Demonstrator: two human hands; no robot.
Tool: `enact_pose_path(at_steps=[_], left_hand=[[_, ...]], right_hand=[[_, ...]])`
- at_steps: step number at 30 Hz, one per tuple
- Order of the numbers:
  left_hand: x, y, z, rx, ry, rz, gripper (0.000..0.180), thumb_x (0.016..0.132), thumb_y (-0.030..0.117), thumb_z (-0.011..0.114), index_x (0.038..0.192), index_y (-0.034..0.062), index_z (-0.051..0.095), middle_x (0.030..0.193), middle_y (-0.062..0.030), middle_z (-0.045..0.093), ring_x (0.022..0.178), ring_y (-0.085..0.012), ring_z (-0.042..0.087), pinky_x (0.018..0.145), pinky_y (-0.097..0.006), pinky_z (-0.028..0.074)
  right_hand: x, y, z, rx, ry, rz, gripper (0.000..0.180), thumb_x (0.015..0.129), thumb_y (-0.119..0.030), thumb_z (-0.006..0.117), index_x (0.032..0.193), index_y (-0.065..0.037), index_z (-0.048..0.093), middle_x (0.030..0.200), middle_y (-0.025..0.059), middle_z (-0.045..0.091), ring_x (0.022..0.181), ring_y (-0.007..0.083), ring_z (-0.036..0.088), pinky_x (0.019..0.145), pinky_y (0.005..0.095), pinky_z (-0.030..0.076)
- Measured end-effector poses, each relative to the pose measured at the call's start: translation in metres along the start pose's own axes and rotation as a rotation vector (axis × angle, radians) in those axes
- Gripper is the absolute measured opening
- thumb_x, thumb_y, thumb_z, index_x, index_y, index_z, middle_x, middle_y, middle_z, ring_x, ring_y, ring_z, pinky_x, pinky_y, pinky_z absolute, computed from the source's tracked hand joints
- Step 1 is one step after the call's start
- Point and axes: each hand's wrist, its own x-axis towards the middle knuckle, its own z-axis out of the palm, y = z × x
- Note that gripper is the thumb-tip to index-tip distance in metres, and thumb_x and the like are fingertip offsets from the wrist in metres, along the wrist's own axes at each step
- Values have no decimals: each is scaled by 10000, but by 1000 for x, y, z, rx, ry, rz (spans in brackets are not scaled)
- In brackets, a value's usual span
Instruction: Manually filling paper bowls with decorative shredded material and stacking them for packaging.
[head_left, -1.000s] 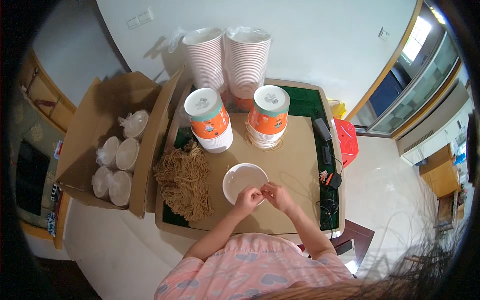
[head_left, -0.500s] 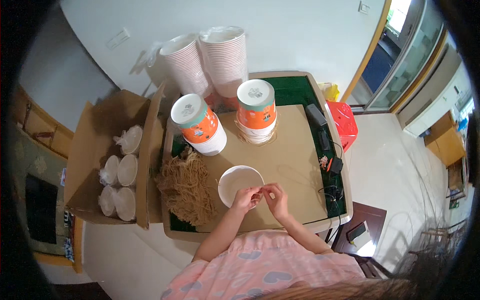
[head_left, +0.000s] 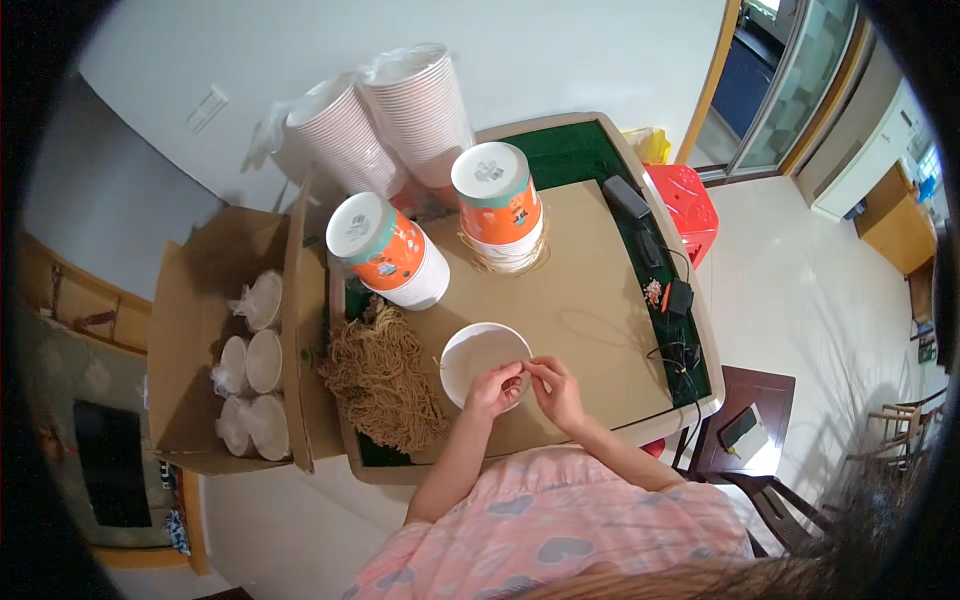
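Observation:
A white paper bucket (head_left: 468, 358) stands upright with its mouth toward me near the front of the table. At its right rim my left hand (head_left: 496, 388) and my right hand (head_left: 556, 392) meet, fingertips pinched together. Whatever lies between the fingers is too small to make out. On the bucket's left rim a tiny tan bit sticks out. Left of it lies a tangled heap of brown twine (head_left: 385, 380). Behind are two upside-down stacks of orange-printed paper buckets, a left stack (head_left: 392, 255) and a right stack (head_left: 498, 212); loops of twine hang around the right one's lower part.
Tall plastic-wrapped stacks of white buckets (head_left: 418, 105) stand at the back against the wall. An open cardboard box (head_left: 180, 370) with wrapped buckets adjoins the table's left side. Black adapters and cables (head_left: 680, 298) run along the right edge, near a red stool (head_left: 682, 205).
The whole view has turned and shifted slightly. Both hands stay pinched at the bucket's right rim, with only a small shift of the fingers.

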Motion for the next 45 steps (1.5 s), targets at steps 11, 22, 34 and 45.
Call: enact_pose_path(at_steps=[11,22,34,45], left_hand=[[-17,5,15,381,116,148,134,817,114,616,919,29,631,759,-11,609,616,-61,518,462,-181,394],[-17,0,17,565,177,310,148,819,35,586,957,23,636,798,-21,627,612,-52,523,464,-176,382],[-24,1,29,1019,196,802,192,803,39,600,986,-2,640,854,-89,667,718,-119,617,663,-233,490],[-24,1,31,1159,242,817,132,811,52,599,919,-12,641,831,-76,665,692,-112,614,631,-231,485]], right_hand=[[10,10,-3,133,-100,176,78,776,-55,634,848,-26,626,806,95,556,616,169,554,562,276,464],[11,9,0,137,-76,167,77,779,-83,641,789,-15,607,766,92,553,578,167,553,533,278,463],[12,19,1,143,-146,268,84,803,-100,608,815,-17,604,756,105,587,591,172,576,539,285,469],[11,18,0,186,-167,300,89,808,-96,607,841,-14,605,763,102,606,571,146,562,524,273,460]])
